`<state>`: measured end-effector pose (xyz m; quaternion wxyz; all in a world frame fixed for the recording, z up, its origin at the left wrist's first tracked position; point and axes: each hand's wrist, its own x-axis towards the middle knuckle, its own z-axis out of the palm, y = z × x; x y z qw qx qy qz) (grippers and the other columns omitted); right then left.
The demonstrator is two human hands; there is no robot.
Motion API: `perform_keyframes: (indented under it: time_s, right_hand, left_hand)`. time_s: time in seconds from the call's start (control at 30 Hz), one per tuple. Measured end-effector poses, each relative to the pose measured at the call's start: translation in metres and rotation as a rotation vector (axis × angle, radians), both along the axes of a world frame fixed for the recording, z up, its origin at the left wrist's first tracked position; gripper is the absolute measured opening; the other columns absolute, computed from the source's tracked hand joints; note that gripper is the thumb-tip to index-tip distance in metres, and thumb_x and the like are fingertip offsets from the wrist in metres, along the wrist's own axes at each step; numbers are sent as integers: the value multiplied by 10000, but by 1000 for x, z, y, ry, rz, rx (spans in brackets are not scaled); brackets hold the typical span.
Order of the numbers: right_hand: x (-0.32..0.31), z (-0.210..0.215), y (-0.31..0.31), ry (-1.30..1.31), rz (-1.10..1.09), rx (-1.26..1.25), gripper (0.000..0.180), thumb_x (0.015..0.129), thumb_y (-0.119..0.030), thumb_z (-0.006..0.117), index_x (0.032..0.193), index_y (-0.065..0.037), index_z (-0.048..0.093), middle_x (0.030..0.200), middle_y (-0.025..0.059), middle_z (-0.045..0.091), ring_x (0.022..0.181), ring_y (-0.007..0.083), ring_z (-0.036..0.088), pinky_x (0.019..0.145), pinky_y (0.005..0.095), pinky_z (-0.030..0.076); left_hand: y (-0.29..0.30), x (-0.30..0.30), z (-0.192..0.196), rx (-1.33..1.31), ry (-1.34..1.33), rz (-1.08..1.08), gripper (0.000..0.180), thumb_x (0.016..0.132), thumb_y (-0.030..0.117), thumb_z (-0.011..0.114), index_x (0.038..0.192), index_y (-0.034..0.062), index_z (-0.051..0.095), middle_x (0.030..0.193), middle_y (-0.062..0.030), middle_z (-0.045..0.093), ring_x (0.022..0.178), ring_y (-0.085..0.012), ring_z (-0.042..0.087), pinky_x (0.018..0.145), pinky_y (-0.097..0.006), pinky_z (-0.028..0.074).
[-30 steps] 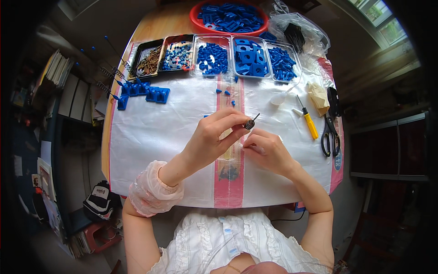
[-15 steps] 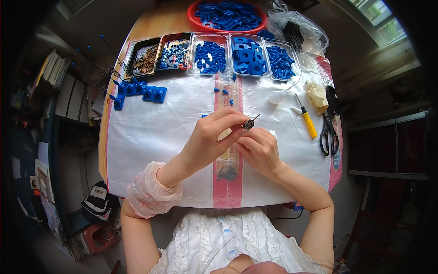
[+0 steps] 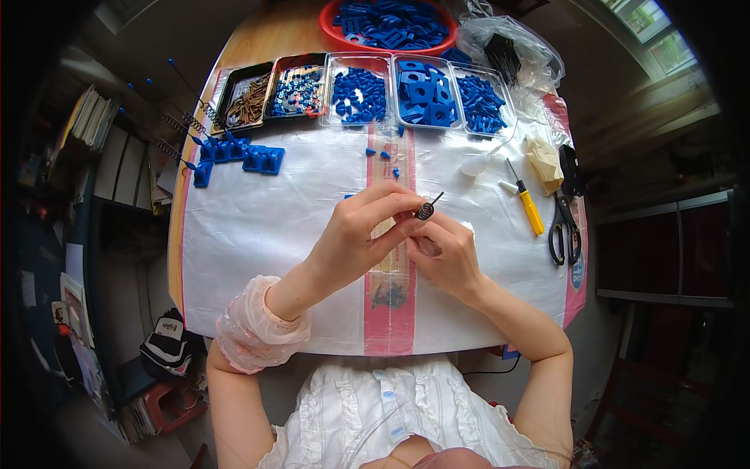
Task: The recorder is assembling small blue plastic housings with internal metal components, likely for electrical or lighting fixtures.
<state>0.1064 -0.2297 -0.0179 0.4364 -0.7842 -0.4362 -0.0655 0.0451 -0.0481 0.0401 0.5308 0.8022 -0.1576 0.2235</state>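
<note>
Between the thumb and fingers of my left hand (image 3: 351, 230) is a dark coil spring (image 3: 424, 211) with a straight wire end pointing up and to the right. My right hand (image 3: 447, 254) is just below and to the right of it, fingers curled together close to the spring. Whatever those fingers pinch is hidden. A small blue part (image 3: 349, 197) shows partly behind my left hand. Several small blue pieces (image 3: 385, 155) lie loose on the sheet beyond my hands.
Trays of brass screws (image 3: 248, 102), small nuts (image 3: 299, 90) and blue parts (image 3: 359, 94) line the back, before a red basin (image 3: 324, 27). Blue assemblies with springs (image 3: 262, 159) stand left. A yellow-handled screwdriver (image 3: 531, 213) and black scissors (image 3: 564, 230) lie right.
My right hand's fingers have shifted slightly, opening a small gap between thumb and forefinger. My left hand holds the spring almost where it was.
</note>
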Motion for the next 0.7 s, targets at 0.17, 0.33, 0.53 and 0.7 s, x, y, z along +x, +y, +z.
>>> perform_keyframes:
  time_s: [0.17, 0.33, 0.53, 0.7]
  right_hand:
    - [1, -2, -1, 78, -11, -7, 110, 730, -6, 714, 811, -24, 642, 719, 76, 579, 571, 220, 589, 523, 326, 475]
    - [2, 1, -2, 123, -33, -10, 108, 731, -3, 710, 810, -22, 639, 737, 86, 592, 594, 228, 609, 532, 326, 484]
    - [4, 3, -3, 163, 25, -32, 122, 726, 0, 710, 806, -21, 620, 719, 77, 566, 596, 224, 592, 544, 328, 478]
    - [18, 16, -14, 171, 436, -129, 130, 725, 10, 706, 801, -36, 611, 695, 66, 537, 601, 211, 571, 563, 316, 464]
  left_hand:
    - [0, 0, 1, -2, 4, -4, 232, 816, -10, 720, 1040, -16, 662, 953, -110, 654, 835, -243, 675, 724, -317, 546]
    - [1, 0, -1, 4, -3, 6, 230, 819, -9, 716, 1043, -14, 661, 949, -110, 651, 833, -246, 674, 721, -317, 547]
    - [1, 0, -1, -4, 5, 12, 217, 822, -11, 714, 1033, -15, 664, 953, -108, 654, 830, -240, 672, 720, -310, 541]
    - [0, -1, -1, -17, 31, 18, 190, 825, -24, 710, 1010, -20, 666, 953, -101, 659, 831, -216, 673, 718, -293, 530]
